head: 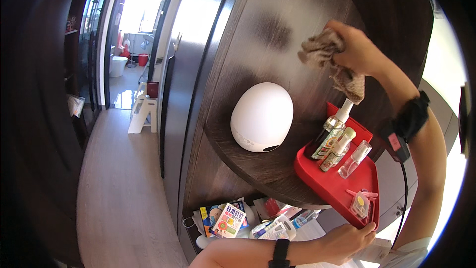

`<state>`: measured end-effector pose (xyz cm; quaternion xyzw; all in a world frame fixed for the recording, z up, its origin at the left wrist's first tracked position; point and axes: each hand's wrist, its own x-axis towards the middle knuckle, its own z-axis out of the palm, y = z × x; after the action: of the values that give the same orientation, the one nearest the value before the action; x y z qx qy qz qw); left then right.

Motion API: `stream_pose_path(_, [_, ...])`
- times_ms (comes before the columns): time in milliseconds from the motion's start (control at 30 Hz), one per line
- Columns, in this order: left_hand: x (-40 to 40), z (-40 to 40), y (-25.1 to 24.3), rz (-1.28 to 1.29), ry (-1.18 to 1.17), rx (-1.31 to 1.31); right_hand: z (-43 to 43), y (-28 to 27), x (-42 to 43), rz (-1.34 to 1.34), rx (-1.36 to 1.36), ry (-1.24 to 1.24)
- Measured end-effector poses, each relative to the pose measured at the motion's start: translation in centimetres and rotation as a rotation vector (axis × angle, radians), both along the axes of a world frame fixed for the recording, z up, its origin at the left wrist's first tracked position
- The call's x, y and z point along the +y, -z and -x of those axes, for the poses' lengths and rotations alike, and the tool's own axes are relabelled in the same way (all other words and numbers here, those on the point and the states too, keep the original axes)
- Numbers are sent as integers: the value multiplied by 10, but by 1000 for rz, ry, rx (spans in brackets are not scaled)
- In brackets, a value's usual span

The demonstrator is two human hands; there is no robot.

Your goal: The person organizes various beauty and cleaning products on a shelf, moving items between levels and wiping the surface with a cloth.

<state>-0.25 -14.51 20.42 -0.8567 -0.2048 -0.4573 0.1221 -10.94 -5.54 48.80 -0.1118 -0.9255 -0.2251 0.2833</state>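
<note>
My right hand point(355, 48) is raised in front of the dark wood back panel and grips a crumpled brown cloth point(323, 46), part of which hangs below the fingers. Lower down, my left hand point(347, 243) holds the near corner of a red tray point(323, 182). Toward the tray's far end stand a dark spray bottle point(329, 134), a small white-capped bottle point(336, 152), a green-capped bottle point(349, 133) and a clear spray bottle point(355, 160). A small clear plastic case point(360, 204) and pink items point(366, 193) lie near my left hand.
A white rounded device point(262, 117) stands on the curved dark shelf point(238, 160). Below it, a lower shelf carries boxes point(228, 221), a white basket point(277, 229) and a bottle point(305, 218). A folded white step stool point(143, 113) stands in the hallway. A black cable point(404, 193) hangs by my right forearm.
</note>
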Motion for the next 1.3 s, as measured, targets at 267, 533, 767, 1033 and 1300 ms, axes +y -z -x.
stream_pose_path(267, [9,-6,7,24,-57,65,20,9,63,-59,-273,327])
stream_pose_path(533, [0,8,2,-118,-7,-151,-19,51,170,167,-556,378])
stream_pose_path(767, [0,12,3,-113,-126,-125,4,101,194,604,-967,370])
stream_pose_path(1033, [14,1,12,-110,-80,-307,-10,97,231,1528,-1136,609])
stream_pose_path(1300, [8,8,14,-173,-149,-209,-14,-15,161,1257,-848,641])
